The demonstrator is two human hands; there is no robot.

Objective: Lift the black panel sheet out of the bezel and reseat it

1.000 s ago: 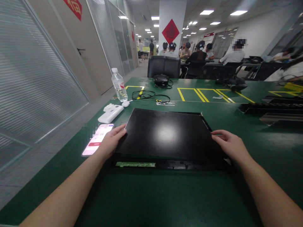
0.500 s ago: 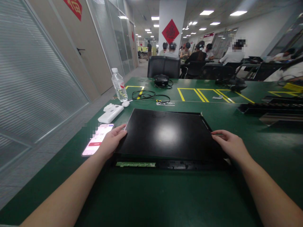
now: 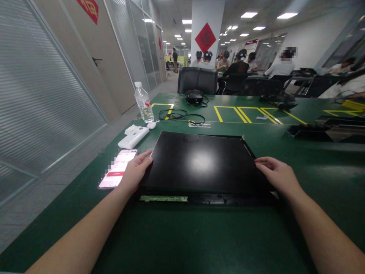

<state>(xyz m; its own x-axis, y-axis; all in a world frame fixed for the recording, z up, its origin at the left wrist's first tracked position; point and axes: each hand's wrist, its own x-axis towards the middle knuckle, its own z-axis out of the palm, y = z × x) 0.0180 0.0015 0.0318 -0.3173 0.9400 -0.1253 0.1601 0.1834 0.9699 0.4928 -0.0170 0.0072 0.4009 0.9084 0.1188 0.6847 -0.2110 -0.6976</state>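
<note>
A black LCD panel (image 3: 202,163) lies in front of me, with a ceiling light reflected in its glossy face. My left hand (image 3: 137,169) grips its left edge, thumb on top and fingers at the side. At the opposite edge, my right hand (image 3: 275,173) pinches the panel between thumb and fingers. Along the near side, a dark frame (image 3: 228,199) shows beneath the panel, and a strip of green circuit board (image 3: 164,198) is visible in it. What lies underneath the rest of the panel is hidden.
A lit phone (image 3: 118,169) lies beside my left hand. Beyond it are a white device (image 3: 134,137), a water bottle (image 3: 144,102) and a black cable (image 3: 182,114). Dark metal strips (image 3: 336,131) lie at the right. Several people sit behind the green table (image 3: 194,239).
Both hands keep their hold, and the panel has hardly moved. At the far right, the nearer dark strip has shifted back toward the other. A distant standing person has moved slightly left.
</note>
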